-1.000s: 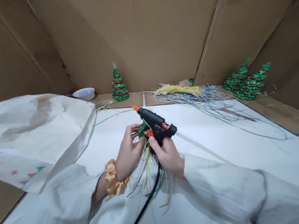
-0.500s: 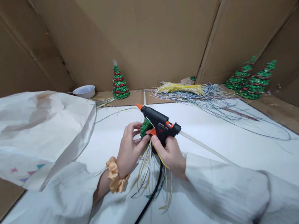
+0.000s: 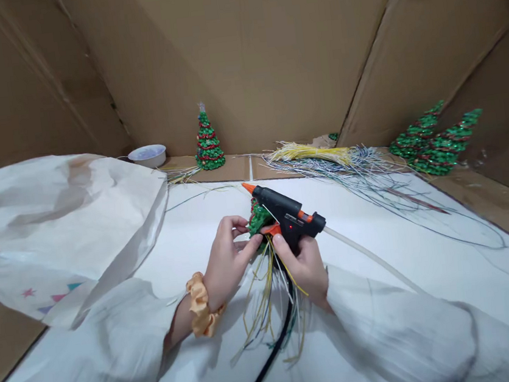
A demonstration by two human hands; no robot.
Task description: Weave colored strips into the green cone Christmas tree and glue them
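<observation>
My right hand [image 3: 304,265] is closed round the handle of a black glue gun [image 3: 284,213] with an orange nozzle that points up and to the left; a pale glue stick juts out behind it. My left hand [image 3: 228,260] pinches a small green sequin tree [image 3: 257,217] right under the gun, with a bundle of yellow, green and blue strands [image 3: 266,297] hanging from it. An orange scrunchie [image 3: 199,304] sits on my left wrist. The gun's black cord [image 3: 273,354] runs toward me.
A white sheet [image 3: 406,272] covers the table inside cardboard walls. At the back stand a finished sequin tree [image 3: 207,140] and a white bowl [image 3: 148,156]. A pile of loose strands [image 3: 334,160] and two lying trees [image 3: 432,140] are back right. A paper bag [image 3: 55,220] lies left.
Both hands with the gun and small tree have shifted slightly right and down in the view. The gun's body now sits closer over the tree.
</observation>
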